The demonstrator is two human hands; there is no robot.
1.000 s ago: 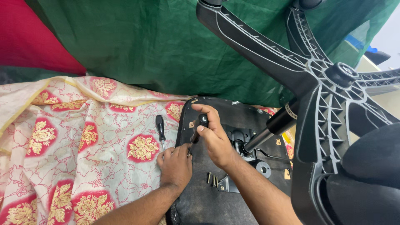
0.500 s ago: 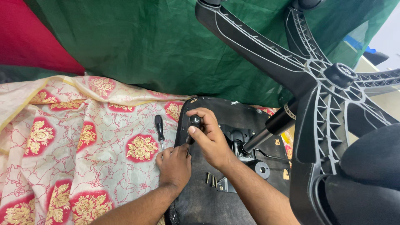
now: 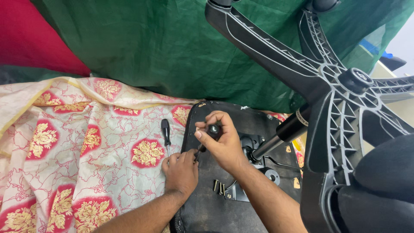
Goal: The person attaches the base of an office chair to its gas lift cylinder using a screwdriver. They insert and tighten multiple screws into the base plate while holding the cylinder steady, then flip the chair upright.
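Observation:
An office chair lies upside down, its black seat underside (image 3: 207, 207) facing up and its black star base (image 3: 340, 86) raised at the upper right. My right hand (image 3: 222, 144) grips the black handle of a screwdriver (image 3: 212, 130) whose shaft angles down toward the seat's left edge. My left hand (image 3: 181, 171) rests on that edge, fingertips at the screwdriver's tip. Several loose bolts (image 3: 219, 187) lie on the seat just below my right wrist. A second black-handled screwdriver (image 3: 165, 133) lies on the cloth to the left.
A cream and red floral cloth (image 3: 82, 159) covers the surface on the left. Green fabric (image 3: 164, 47) hangs behind, red fabric (image 3: 30, 39) at the upper left. The gas cylinder (image 3: 282, 133) and metal seat plate (image 3: 254, 151) sit right of my hands. A black armrest (image 3: 379, 181) fills the lower right.
My right hand has shifted slightly on the screwdriver handle, turning it. My left hand stays at the seat edge.

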